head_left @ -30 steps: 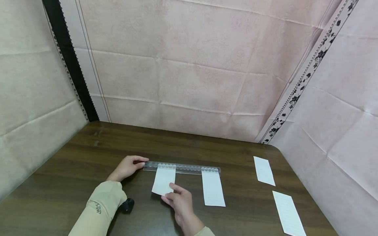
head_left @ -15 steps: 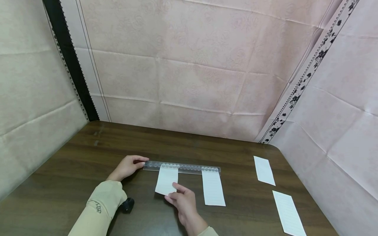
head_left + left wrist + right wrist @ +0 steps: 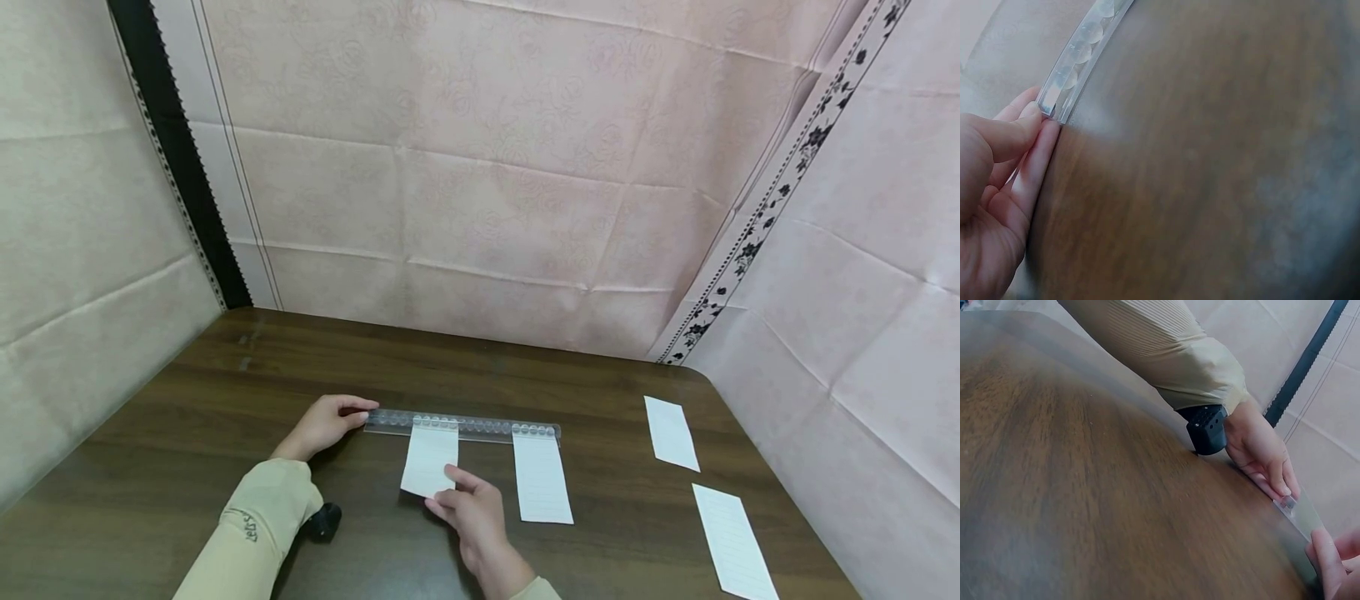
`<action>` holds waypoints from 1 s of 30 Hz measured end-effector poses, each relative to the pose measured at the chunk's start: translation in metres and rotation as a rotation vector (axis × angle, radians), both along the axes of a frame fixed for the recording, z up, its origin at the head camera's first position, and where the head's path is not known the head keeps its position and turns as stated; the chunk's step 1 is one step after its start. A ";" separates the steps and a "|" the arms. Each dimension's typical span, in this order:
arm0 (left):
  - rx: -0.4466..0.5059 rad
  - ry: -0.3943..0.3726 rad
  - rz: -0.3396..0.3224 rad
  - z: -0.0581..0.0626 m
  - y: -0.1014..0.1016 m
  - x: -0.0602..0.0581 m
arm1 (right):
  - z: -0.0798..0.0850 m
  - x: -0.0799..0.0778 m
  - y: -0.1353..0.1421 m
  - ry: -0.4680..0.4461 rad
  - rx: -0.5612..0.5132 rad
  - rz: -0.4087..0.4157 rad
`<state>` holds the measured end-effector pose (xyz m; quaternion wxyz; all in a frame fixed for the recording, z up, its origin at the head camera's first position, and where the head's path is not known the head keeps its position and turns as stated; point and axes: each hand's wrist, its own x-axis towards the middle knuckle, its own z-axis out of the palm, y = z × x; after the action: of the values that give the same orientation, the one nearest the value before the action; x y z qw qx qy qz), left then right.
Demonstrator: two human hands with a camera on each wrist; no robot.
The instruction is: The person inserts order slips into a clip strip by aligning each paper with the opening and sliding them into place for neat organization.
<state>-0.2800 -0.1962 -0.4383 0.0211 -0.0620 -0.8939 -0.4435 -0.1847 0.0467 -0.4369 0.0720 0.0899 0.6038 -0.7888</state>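
On the surface (image 3: 375,567), a clear strip (image 3: 483,429) is pinched at one end by left fingers (image 3: 362,403); its left paper slip (image 3: 432,454), seemingly pinched by right fingers (image 3: 465,478), could be torn if tugged askew.

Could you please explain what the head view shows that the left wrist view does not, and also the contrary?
Only the head view shows the right hand, pinching the near paper by its lower right corner, the second paper at the strip, the upper loose paper, the lower loose paper and the left sleeve.

Only the left wrist view shows the creased left palm.

Both show the left hand gripping one end of the clear strip, and the brown table.
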 end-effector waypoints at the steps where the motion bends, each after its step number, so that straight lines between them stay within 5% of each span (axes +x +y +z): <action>1: -0.001 0.000 -0.001 0.000 0.000 0.000 | 0.000 0.000 0.001 -0.001 -0.001 0.001; 30: 0.013 0.001 0.000 0.000 -0.001 -0.001 | 0.000 -0.003 0.013 -0.020 0.015 0.022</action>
<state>-0.2812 -0.1968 -0.4387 0.0217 -0.0623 -0.8909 -0.4494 -0.1873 0.0594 -0.4364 0.0860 0.0920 0.6098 -0.7824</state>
